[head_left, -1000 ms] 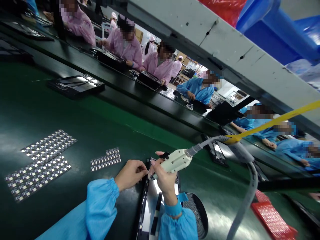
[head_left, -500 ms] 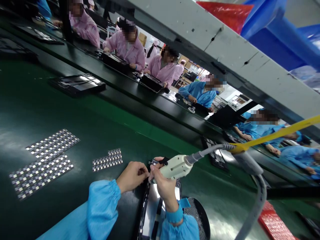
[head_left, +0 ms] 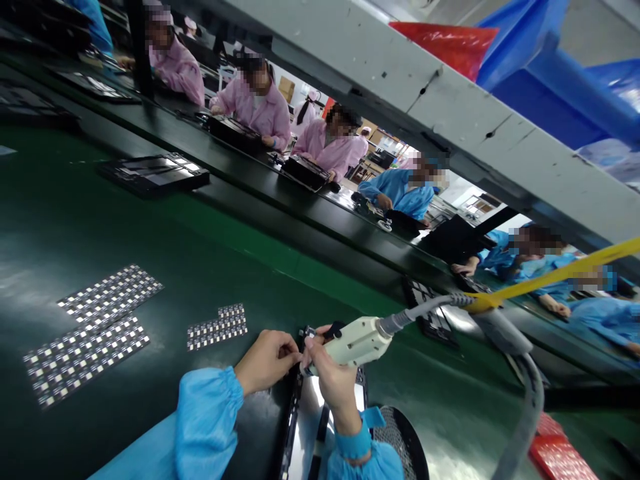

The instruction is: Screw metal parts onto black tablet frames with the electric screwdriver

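Right hand [head_left: 334,377]: wrapped round the front end of a pale handheld tool [head_left: 359,341], with the tip hidden by the fingers.
Left hand [head_left: 267,360]: thumb and fingers pinched narrow, just beside the right fingers; from here I can't tell whether anything sits between them.
Black-framed panel [head_left: 311,417]: on the green bench [head_left: 200,233], at the near centre, beneath the right hand and tool; its near end runs out of my sight.
Grey cable [head_left: 420,309]: leads from the tool's back end towards a yellow strap [head_left: 565,273] on the right.
Small patterned sheet [head_left: 217,327]: flat, left of the left hand; larger patterned sheets [head_left: 87,360] lie farther left.
Round black dish [head_left: 417,447]: just right of the right sleeve.
Far side: co-workers [head_left: 267,117] in pink and blue, seated along the line.
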Action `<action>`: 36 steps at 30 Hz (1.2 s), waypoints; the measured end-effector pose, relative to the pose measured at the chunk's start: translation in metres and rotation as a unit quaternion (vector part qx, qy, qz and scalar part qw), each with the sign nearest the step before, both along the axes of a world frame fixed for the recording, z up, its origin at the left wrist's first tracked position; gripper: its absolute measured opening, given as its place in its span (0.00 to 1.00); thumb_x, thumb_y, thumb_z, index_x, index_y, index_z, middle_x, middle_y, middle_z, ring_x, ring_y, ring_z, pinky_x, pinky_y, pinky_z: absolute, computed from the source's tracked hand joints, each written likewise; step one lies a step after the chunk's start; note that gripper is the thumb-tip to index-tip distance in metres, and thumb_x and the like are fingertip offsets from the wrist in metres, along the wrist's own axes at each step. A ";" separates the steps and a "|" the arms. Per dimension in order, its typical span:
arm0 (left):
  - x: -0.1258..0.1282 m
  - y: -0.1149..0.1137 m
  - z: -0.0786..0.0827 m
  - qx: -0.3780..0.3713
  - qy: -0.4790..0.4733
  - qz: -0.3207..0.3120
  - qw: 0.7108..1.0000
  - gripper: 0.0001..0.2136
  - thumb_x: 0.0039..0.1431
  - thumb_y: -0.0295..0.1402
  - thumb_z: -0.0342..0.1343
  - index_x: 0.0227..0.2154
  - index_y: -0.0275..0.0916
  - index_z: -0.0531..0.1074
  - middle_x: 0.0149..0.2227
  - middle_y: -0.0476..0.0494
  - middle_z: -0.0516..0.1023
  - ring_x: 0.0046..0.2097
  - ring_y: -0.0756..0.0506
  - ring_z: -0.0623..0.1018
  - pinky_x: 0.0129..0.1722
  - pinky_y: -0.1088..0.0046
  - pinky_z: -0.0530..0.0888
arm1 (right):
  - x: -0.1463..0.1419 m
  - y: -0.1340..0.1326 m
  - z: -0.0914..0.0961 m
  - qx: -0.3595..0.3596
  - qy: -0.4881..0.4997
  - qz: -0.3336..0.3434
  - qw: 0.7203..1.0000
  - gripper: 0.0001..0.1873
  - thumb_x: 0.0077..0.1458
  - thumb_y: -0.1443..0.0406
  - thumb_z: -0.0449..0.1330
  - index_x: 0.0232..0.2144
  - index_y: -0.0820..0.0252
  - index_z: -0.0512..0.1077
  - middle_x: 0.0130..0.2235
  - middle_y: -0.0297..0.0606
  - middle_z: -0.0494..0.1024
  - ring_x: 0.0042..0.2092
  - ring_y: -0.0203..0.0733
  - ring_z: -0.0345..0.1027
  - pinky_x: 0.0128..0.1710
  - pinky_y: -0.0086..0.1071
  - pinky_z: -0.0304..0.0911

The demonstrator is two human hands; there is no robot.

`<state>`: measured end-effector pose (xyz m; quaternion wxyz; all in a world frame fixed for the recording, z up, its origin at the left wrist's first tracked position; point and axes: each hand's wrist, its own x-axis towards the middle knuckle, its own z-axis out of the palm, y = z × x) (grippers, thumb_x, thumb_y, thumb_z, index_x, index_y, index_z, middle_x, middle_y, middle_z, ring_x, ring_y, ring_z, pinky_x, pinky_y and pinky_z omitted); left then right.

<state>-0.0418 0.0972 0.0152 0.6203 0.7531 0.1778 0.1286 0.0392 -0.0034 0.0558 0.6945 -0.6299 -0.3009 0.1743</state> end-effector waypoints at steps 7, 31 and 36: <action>0.001 0.000 0.001 -0.018 0.003 -0.001 1.000 0.10 0.53 0.35 0.53 0.25 0.35 0.76 0.22 0.47 0.76 0.24 0.49 0.74 0.24 0.77 0.65 | 0.000 -0.004 0.001 -0.004 0.023 0.018 1.000 0.15 0.50 0.61 0.67 0.36 0.59 0.66 0.20 0.26 0.69 0.19 0.34 0.65 0.22 0.30 0.65; -0.002 -0.004 0.003 0.049 0.092 -0.007 0.995 0.13 0.47 0.42 0.61 0.26 0.35 0.77 0.23 0.46 0.77 0.28 0.47 0.75 0.26 0.75 0.65 | 0.019 -0.046 0.044 0.055 -0.019 -0.048 0.997 0.20 0.52 0.65 0.66 0.46 0.60 0.66 0.18 0.26 0.70 0.19 0.36 0.64 0.23 0.32 0.63; -0.006 -0.007 -0.006 0.050 0.043 0.015 0.998 0.15 0.58 0.44 0.53 0.29 0.36 0.76 0.24 0.44 0.77 0.27 0.46 0.76 0.25 0.72 0.70 | 0.027 -0.065 0.044 0.048 -0.013 -0.130 0.990 0.25 0.46 0.63 0.70 0.47 0.60 0.68 0.31 0.37 0.78 0.33 0.46 0.75 0.34 0.40 0.72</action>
